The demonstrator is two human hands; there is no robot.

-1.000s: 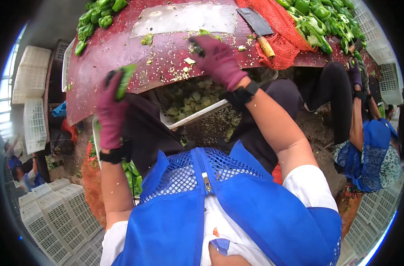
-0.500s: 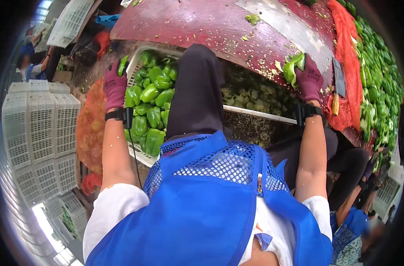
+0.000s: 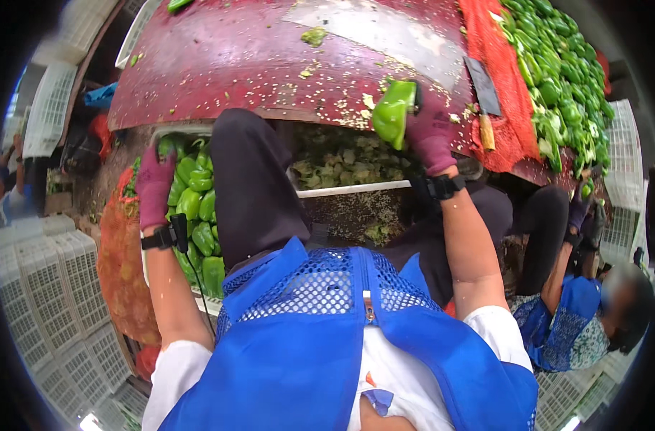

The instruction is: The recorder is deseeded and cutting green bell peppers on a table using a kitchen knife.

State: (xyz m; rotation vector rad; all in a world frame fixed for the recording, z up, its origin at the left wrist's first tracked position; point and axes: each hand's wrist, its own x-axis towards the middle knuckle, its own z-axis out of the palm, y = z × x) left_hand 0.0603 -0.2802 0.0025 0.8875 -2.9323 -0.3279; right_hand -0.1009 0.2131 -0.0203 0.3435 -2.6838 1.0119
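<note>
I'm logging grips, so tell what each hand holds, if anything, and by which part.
The right hand grips a green pepper by its right side as pictured. The left hand is at the crated peppers; whether it holds one cannot be told.

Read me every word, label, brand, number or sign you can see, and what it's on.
No text is readable here.
Right glove: faint dark marks on the back, too small and blurred to read.
Knife, stacked crates, blue vest: no lettering I can make out.
</note>
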